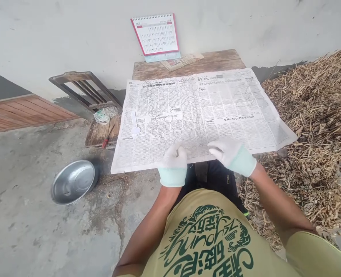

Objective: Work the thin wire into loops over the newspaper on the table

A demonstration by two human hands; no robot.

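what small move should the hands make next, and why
Perhaps gently spread the thin, dark, looped mesh with the white-gloved, mint-cuffed right hand: the loops look crowded and overlapping on the printed newspaper sheet, and that hand is close to their near end.

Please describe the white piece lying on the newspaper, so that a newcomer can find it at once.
Find the wooden table, then the large newspaper spread across it. Near the newspaper's left edge lies the white piece. Its narrow strip widens into a rounded end, bright white against the printed columns.
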